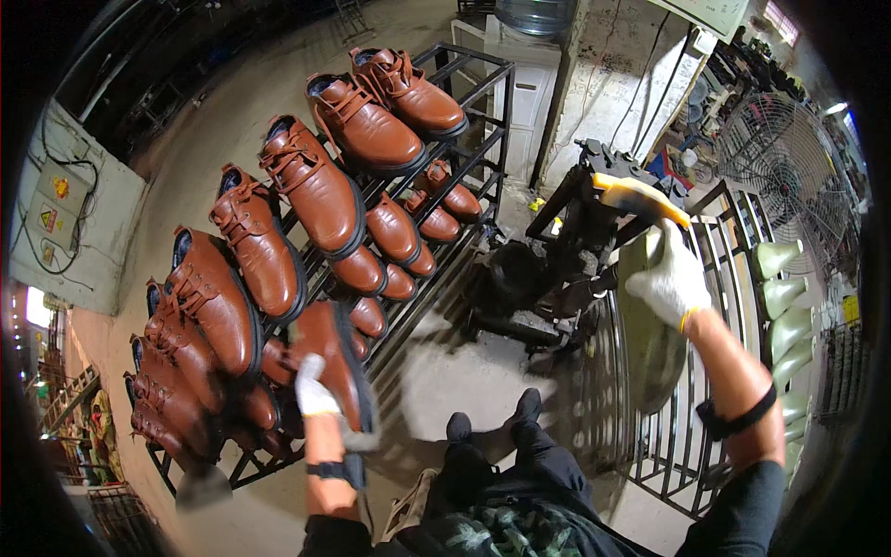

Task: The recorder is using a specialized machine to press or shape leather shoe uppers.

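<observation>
Only the head view here, looking straight down.

The left hand (314,390), in a white glove, sits at about 7 o'clock and is closed around a brown leather shoe (327,357), gripping it near the heel with the toe pointing up and away. The shoe is right at the front edge of the black metal rack (483,111), which runs diagonally from 8 o'clock up to 12 and is loaded with matching brown lace-up shoes (316,181) on the top tier and more on the lower one.

The right hand (670,278), also gloved, is up at about 2 o'clock. Its fingers are wrapped over the top of a pale green shoe last (650,334) with a yellow piece (640,195) above it; it looks clamped on, though motion blur makes the exact grip fuzzy. More green lasts (778,297) hang on a second rack (733,232) at 3 o'clock. A dark machine (548,269) stands between the two racks, and the person's dark shoes (492,422) are on the concrete floor at 6 o'clock.

My take on doing this bit well: keep the shoe held by the heel and sole rather than squeezing the upper, so the leather doesn't crease or scuff on the rack bars. Same with the last: a firm grip near the top, kept clear of the machine.
</observation>
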Motion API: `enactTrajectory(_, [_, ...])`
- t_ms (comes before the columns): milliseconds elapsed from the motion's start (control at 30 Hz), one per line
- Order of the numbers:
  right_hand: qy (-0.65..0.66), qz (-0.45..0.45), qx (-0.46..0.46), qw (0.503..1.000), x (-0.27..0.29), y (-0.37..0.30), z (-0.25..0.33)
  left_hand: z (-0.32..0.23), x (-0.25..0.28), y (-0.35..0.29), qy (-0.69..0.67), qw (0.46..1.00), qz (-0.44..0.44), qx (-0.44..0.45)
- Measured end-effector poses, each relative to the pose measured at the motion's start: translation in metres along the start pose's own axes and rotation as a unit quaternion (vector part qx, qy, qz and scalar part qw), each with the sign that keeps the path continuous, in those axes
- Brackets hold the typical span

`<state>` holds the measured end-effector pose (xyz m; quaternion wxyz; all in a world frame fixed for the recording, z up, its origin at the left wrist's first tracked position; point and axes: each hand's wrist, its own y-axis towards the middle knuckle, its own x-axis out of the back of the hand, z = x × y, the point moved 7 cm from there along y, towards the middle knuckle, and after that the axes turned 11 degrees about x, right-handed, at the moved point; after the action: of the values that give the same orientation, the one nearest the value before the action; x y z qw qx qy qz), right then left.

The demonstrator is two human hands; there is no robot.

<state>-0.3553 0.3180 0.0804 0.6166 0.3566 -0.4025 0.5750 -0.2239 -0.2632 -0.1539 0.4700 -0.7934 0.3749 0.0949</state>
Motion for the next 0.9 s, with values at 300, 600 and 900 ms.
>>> enactTrajectory(300, [0.247, -0.198, -0.038, 0.948, -0.014, -0.143, -0.244, 0.194, -0.034, -0.092, 0.343, 0.899, 0.105, 0.253])
enactTrajectory(600, [0.845, -0.253, -0.23, 0.41, -0.18, -0.362, -0.277, 0.275, -0.158, -0.085, 0.533, 0.794, 0.237, 0.17])
enactTrajectory(900, [0.539, -0.739, -0.3, 0.27, -0.192, -0.544, -0.572, 0.409, -0.241, -0.141, 0.536, 0.706, 0.374, 0.273])
